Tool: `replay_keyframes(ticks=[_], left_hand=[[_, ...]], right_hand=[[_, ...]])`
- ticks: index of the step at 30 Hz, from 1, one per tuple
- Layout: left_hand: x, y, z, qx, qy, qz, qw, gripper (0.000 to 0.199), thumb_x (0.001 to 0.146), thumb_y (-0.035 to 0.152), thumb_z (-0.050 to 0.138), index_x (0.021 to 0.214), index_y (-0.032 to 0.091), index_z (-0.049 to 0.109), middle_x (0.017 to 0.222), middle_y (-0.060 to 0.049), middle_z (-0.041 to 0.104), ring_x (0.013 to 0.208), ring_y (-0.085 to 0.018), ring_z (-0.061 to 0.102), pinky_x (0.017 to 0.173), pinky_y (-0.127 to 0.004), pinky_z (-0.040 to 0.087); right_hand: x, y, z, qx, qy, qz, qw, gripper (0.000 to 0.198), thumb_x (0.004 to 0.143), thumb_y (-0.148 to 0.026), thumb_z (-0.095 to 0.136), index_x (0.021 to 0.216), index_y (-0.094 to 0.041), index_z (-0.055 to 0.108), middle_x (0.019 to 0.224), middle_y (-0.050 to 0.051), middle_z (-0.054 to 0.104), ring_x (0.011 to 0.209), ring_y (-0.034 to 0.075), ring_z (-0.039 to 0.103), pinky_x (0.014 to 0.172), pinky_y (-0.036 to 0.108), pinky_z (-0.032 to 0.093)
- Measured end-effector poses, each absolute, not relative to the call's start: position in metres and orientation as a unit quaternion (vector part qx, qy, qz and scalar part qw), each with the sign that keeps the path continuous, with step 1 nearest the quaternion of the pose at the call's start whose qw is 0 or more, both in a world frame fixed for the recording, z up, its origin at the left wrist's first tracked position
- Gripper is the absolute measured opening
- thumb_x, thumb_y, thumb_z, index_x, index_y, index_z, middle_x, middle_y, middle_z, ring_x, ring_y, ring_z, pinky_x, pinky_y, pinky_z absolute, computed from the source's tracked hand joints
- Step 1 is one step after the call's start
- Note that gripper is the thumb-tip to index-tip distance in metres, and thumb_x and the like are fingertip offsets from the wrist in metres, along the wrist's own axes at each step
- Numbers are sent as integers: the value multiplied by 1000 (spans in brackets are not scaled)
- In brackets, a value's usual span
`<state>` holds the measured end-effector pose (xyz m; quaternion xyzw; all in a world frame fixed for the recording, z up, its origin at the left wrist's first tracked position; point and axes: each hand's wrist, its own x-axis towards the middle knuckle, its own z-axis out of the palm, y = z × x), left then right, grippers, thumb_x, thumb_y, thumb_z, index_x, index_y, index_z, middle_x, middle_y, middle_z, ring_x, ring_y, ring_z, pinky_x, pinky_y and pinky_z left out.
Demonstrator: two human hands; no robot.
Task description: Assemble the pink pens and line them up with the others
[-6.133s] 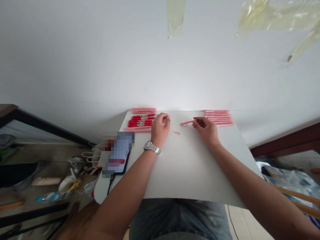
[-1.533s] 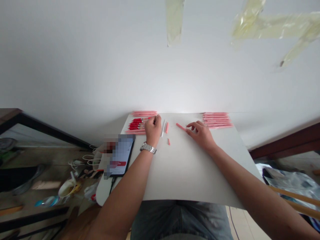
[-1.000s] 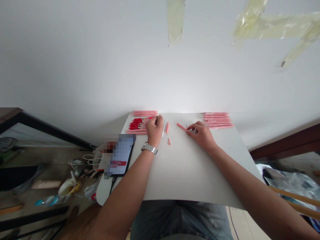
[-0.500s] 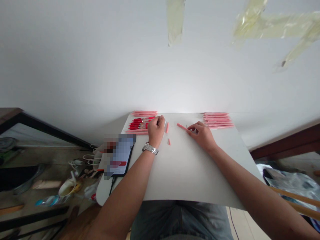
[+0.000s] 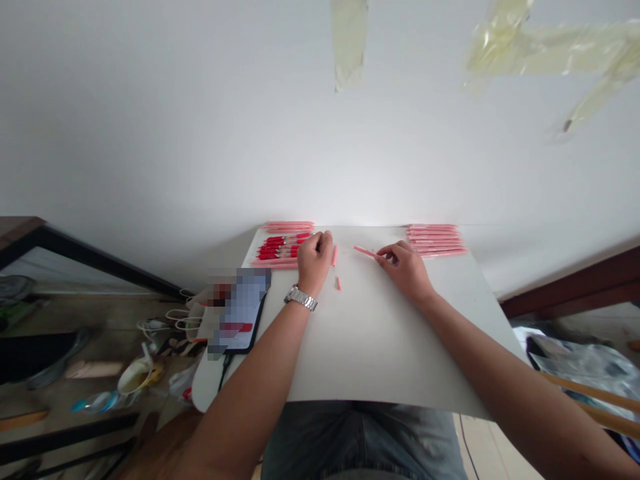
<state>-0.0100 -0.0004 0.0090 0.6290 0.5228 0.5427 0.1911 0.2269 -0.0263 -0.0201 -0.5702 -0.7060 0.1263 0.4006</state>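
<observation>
My right hand (image 5: 403, 267) pinches a slim pink pen barrel (image 5: 365, 251) between thumb and fingertips, its free end pointing left over the white table. My left hand (image 5: 314, 260) is closed beside the red pens, knuckles up; whatever it holds is hidden by the fingers. Just right of that hand lies a short pink tube (image 5: 335, 255). Nearer to me is a smaller pink pen piece (image 5: 338, 284). Several red pens (image 5: 280, 247) lie in a group to the left, between pink pens at the back (image 5: 289, 227) and more pink pens (image 5: 274, 264) in front.
A row of pink pens (image 5: 436, 240) lies at the table's back right, beyond my right hand. A phone (image 5: 250, 313) with a cable rests on the left side of the white table (image 5: 360, 347). The wall (image 5: 360, 160) rises directly behind the table.
The pink barrel in my right hand has turned slightly flatter, and that hand has shifted a little. My left hand has moved slightly right, still closed. The loose pink pieces stay put.
</observation>
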Motion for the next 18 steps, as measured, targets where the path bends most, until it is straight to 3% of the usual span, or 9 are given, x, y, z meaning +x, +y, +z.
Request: replay_keyframes(ticks=[4,9,18], left_hand=[[-7,-1,9,647,491,541,220,41,103,42,53,71,21,39,64,4,41,62,-12,41,62,-27,33],[-3,0,5,657,451,541,271,22,99,43,61,100,22,56,91,-3,64,81,-15,61,73,-26,49],[1,-6,7,705,388,487,338,21,97,38,65,109,21,64,102,-6,71,93,-17,69,88,-30,56]], right_hand=[[225,-27,-16,-559,-701,125,425,13,93,-33,70,94,-21,75,84,3,62,71,17,58,68,33,49],[223,-29,-11,-531,-710,123,447,12,94,-33,69,95,-21,74,85,4,62,71,16,57,67,33,49],[220,-31,-8,-496,-723,123,465,17,97,-37,67,98,-22,73,87,4,62,73,16,57,65,32,49]])
